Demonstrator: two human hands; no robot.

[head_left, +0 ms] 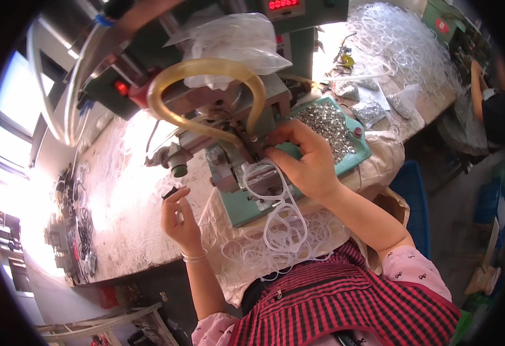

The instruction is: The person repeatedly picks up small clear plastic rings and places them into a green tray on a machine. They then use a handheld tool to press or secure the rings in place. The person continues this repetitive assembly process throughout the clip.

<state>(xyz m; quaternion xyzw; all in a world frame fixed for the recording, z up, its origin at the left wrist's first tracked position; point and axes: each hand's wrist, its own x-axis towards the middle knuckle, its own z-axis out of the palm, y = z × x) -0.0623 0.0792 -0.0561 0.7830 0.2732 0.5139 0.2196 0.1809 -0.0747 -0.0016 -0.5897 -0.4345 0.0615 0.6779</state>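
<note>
At the press's working head [246, 135], my right hand [310, 161] is closed, thumb and forefinger pinching a translucent plastic cord [287, 213]. The cord hangs from these fingers in loops over the front of the machine. Where its end meets the tooling is hidden by my fingers. Lower left, my left hand [180, 222] is raised clear of the machine, its fingers loosely bent and apart. A small black piece [170, 192] sits at a fingertip; it looks like a finger cover. Beside my right hand, a green tray [353, 164] holds many small metal fittings [327, 124].
More translucent cords [246, 254] lie in a tangle between the machine and my apron [321, 294]. A large heap of cords [399, 43] covers the far right of the table. A yellowish hose [163, 86] arches over the press. Bags of metal parts [370, 112] lie beyond the tray. Another person [497, 115] works far right.
</note>
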